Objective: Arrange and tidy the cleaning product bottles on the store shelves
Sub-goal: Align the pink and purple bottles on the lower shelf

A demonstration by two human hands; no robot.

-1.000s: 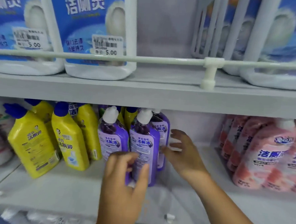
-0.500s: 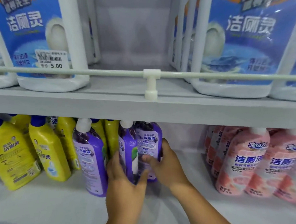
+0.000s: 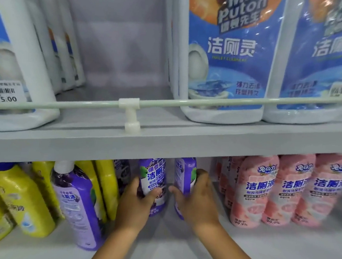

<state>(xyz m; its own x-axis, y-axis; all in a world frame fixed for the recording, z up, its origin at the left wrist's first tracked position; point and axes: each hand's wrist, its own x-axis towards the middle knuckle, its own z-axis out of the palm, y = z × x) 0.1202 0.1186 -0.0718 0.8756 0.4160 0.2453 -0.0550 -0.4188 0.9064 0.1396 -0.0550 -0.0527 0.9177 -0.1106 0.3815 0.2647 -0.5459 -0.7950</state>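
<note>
Since half a second ago, both hands have pushed deeper under the upper shelf, and the two purple bottles they hold now stand apart with a gap between them; before, the hands crowded together on one cluster.

On the lower shelf (image 3: 258, 254), at the centre of the view, the left hand (image 3: 135, 205) is wrapped around the left purple bottle (image 3: 154, 180), thumb across the label front and fingers curled behind its left side. At about three o'clock from it, the right hand (image 3: 196, 200) grips the right purple bottle (image 3: 184, 176), which is turned so its narrow side faces out; the thumb presses the near edge and the fingers curl over the far side. Both hands are closed around their bottles, neither fully clenched. Both bottles stand upright, their tops hidden behind the edge of the upper shelf (image 3: 164, 147).

At eight o'clock from the hands, a third purple bottle (image 3: 77, 205) with a white cap leans to the left, nearer the shelf front. Beyond it, at nine o'clock, yellow bottles (image 3: 21, 199) with blue caps lean the same way. At three o'clock, a row of pink bottles (image 3: 257, 190) stands upright, apart from the right hand.

Above, at twelve o'clock, the upper shelf carries large white jugs with blue labels (image 3: 227, 58) behind a thin guard rail (image 3: 208, 104), with a bare gap between the groups. A price sticker (image 3: 5, 93) at ten o'clock reads 5.00.
</note>
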